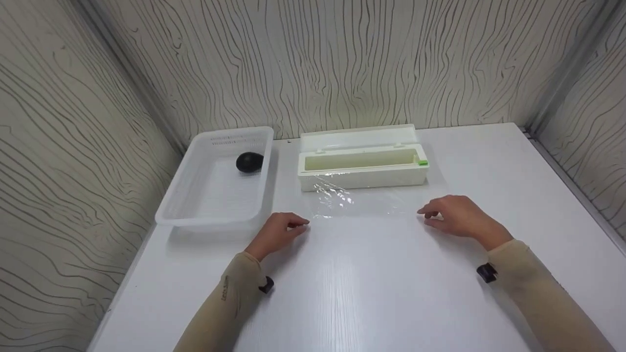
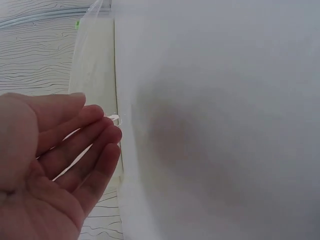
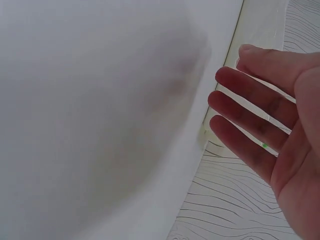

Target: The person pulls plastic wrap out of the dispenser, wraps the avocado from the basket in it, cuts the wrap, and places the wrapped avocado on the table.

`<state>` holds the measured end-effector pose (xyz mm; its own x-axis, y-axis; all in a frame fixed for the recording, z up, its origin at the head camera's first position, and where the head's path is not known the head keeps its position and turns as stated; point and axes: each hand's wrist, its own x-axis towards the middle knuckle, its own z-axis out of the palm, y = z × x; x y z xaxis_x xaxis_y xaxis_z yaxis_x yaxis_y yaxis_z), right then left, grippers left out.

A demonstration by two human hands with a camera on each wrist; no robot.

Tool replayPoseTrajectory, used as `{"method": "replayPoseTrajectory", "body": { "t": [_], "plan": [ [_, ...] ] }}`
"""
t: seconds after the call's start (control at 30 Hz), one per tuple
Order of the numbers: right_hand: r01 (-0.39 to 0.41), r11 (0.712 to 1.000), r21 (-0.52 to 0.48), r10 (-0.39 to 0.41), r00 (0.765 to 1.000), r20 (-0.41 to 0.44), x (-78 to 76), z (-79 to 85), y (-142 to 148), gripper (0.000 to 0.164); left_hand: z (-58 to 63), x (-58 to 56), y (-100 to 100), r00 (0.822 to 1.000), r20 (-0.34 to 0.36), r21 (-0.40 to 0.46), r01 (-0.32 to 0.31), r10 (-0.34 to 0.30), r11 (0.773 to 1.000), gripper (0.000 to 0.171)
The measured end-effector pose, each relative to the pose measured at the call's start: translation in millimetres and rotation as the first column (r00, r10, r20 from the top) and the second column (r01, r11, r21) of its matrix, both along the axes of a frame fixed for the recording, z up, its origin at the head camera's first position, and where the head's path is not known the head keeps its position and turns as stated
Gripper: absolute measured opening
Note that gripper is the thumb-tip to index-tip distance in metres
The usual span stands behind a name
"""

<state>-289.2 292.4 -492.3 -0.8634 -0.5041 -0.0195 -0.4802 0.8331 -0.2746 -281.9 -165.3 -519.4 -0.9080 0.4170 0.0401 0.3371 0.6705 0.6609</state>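
Note:
A sheet of clear cling film runs from the front of a white cling film dispenser toward me, its near edge stretched between my hands. My left hand pinches the film's near left corner with thumb and forefinger. At the opposite corner, the thumb and forefinger of my right hand pinch the film. The other right fingers are spread loosely in the right wrist view. The dispenser's lid is tipped back, and a green slider sits at its right end.
Left of the dispenser stands a white plastic basket with a dark, avocado-like fruit against its right wall. The white table meets wood-grain panels at the back and sides.

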Motion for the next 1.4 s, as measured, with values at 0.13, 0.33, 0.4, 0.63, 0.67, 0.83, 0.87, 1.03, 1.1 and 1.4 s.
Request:
{"method": "replayPoseTrajectory", "body": {
  "t": [0.13, 0.33, 0.4, 0.63, 0.67, 0.83, 0.87, 1.03, 1.1, 1.4],
  "plan": [
    [0.036, 0.999, -0.001, -0.036, 0.998, 0.058, 3.0, -1.1, 4, 0.035, 1.8, -11.4, 7, 0.997, -0.023, 0.023, -0.076, 0.076, 0.997, 0.027],
    [0.051, 0.998, -0.041, -0.046, 0.992, 0.113, 2.7, 2.3, 7, 0.034, 1.9, -32.4, 21, 0.981, 0.023, 0.096, -0.196, 0.195, 0.976, 0.04],
    [0.064, 0.996, -0.062, -0.056, 0.991, 0.122, -0.5, 3.5, 8, 0.033, 2.0, -38.6, 23, 0.972, 0.073, 0.112, -0.23, 0.222, 0.967, 0.042],
    [0.269, 0.92, -0.284, -0.21, 0.953, 0.22, -29.2, 9.1, 13, 0.044, 2.0, -62.5, 30, 0.919, 0.268, 0.307, -0.365, 0.288, 0.879, 0.038],
    [0.309, 0.897, -0.317, -0.231, 0.938, 0.26, -34.3, 9.6, 12, 0.049, 1.9, -65.2, 31, 0.911, 0.293, 0.341, -0.382, 0.289, 0.859, 0.036],
    [0.47, 0.766, -0.439, -0.243, 0.844, 0.478, -56.3, 8.8, 9, 0.07, 1.9, -75.2, 36, 0.881, 0.356, 0.417, -0.449, 0.313, 0.79, 0.031],
    [0.487, 0.741, -0.462, -0.232, 0.832, 0.504, -59.9, 7.7, 8, 0.07, 2.1, -76.5, 37, 0.875, 0.362, 0.42, -0.46, 0.321, 0.782, 0.031],
    [0.507, 0.683, -0.527, -0.184, 0.817, 0.547, -69.4, 1.7, 4, 0.067, 3.4, -79.7, 40, 0.856, 0.391, 0.408, -0.491, 0.339, 0.77, 0.032],
    [0.509, 0.673, -0.537, -0.178, 0.816, 0.55, -71.4, -0.6, 2, 0.063, 3.1, -80.7, 40, 0.856, 0.397, 0.42, -0.491, 0.332, 0.763, 0.031],
    [0.54, 0.59, -0.6, -0.189, 0.815, 0.547, -76.0, -2.9, -8, 0.049, 1.8, -87.1, 42, 0.868, 0.391, 0.522, -0.482, 0.306, 0.704, 0.016]
  ]
}}
